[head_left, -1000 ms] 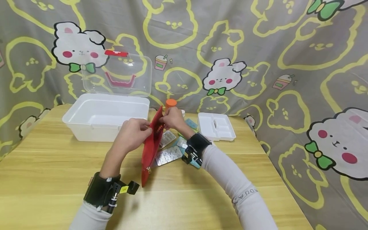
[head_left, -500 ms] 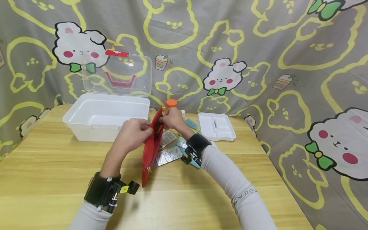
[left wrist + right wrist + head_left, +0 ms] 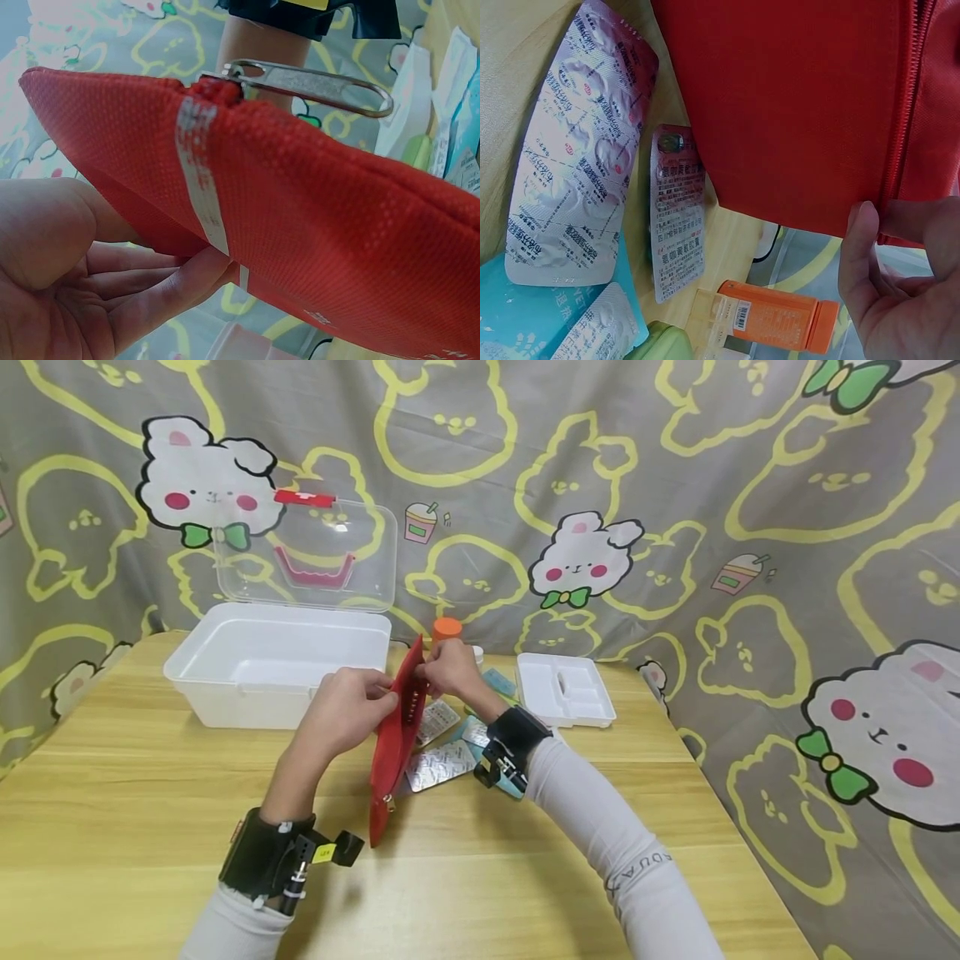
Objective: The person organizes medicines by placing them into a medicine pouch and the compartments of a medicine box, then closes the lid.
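Both hands hold a flat red mesh-fabric zip pouch on edge over the wooden table, near the middle. The left hand pinches the pouch's left face, fingers curled against the fabric. The right hand grips the pouch's far upper end, thumb and fingers closed on the zip edge. A metal zip pull sits at its near end. Right of the pouch lie 2 silver blister packs. An orange-capped bottle stands beyond. A white plastic box, its clear lid raised, sits far left.
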